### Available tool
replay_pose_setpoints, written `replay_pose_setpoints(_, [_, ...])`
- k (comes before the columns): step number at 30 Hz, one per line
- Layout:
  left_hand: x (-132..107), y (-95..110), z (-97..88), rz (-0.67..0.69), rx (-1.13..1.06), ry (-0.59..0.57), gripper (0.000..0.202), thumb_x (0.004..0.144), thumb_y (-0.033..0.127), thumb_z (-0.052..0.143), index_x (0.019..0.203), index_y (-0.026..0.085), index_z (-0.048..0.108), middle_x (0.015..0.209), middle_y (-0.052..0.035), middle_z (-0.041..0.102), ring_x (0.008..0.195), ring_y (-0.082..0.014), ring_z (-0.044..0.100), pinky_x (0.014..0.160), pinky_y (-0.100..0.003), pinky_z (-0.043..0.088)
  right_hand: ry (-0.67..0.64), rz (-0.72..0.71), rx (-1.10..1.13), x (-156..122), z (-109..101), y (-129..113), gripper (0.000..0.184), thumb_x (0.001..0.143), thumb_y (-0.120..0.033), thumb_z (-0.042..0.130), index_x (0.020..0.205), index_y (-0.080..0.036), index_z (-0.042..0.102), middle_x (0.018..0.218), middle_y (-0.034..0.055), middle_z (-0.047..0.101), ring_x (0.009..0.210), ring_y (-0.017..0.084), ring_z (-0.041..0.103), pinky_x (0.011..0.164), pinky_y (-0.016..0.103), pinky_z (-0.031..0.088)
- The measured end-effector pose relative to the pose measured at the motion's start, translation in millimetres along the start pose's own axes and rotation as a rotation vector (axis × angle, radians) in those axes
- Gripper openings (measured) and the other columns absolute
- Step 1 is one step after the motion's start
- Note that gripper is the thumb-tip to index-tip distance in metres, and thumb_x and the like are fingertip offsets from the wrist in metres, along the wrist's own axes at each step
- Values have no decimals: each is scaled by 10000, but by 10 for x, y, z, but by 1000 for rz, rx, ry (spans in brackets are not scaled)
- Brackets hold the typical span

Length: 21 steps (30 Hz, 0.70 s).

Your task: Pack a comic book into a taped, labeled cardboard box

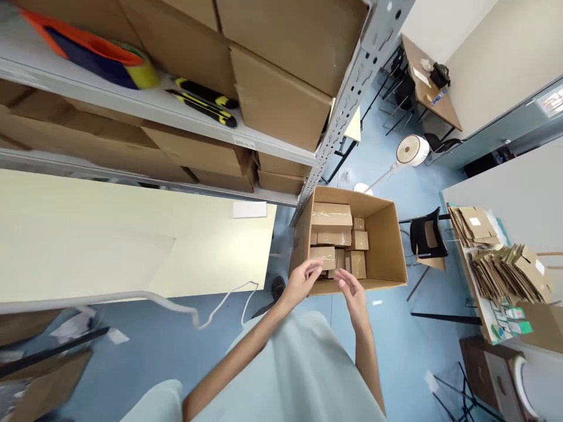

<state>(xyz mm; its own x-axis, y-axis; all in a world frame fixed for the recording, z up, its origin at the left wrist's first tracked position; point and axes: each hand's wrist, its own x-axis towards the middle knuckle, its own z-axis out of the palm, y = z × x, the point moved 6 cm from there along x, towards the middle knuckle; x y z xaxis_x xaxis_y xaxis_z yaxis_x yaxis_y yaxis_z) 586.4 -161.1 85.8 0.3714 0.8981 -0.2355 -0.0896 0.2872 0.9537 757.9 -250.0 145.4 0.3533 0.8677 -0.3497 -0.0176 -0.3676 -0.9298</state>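
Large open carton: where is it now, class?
In the head view, the large open carton stands right of centre, right of the cream table and beside the metal shelf post, the left hand and right hand at its near edge.

A big box (387, 246) stands before me with small boxes (332, 215) in it, my left hand (304, 281) and right hand (353, 292) over its near side. To my left lies a table (109, 234), shelves (281, 147) along its far side. Rightward, past a chair (427, 237), another table (482, 308) bears flattened cardboard (505, 272).
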Motion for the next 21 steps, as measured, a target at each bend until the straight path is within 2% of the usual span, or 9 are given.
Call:
replay_pose_setpoints(3, [-403,108,-127,46,47,-3,299,911,578,714,941,282,746,1287,-84,823,1218,-284,778,1165,-479,586,-31,-42,13,-379,70,95,536,867,-656,852,1278,-316,800,1359,109,805,1323,385,745,1218,654,537])
replay_pose_setpoints(5, [-681,159,-257,74,80,12,286,913,570,722,888,285,723,1254,-89,828,1201,-282,780,1161,-478,584,-40,-65,28,-615,119,186,521,870,-654,848,1274,-327,801,1356,108,806,1311,391,750,1206,665,545])
replay_pose_setpoints(9, [-1267,270,-653,109,140,107,289,918,556,718,848,279,677,1223,-93,828,1185,-275,777,1149,-480,581,-104,-92,49,-1008,349,264,487,880,-631,845,1278,-353,801,1364,101,800,1304,388,752,1185,664,564])
replay_pose_setpoints(15, [-2196,498,-1266,117,177,296,339,930,583,704,776,295,611,1113,-69,827,1119,-273,773,1091,-466,590,-280,-166,44,-1449,886,-30,426,901,-601,830,1274,-394,808,1370,76,796,1323,379,735,1189,663,560])
replay_pose_setpoints(21, [-2913,775,-1867,237,115,504,484,955,653,682,676,278,557,917,-62,766,1011,-281,771,975,-433,614,-462,-222,-58,-1778,1405,-269,423,900,-602,839,1262,-385,828,1346,92,806,1291,402,752,1170,675,579])
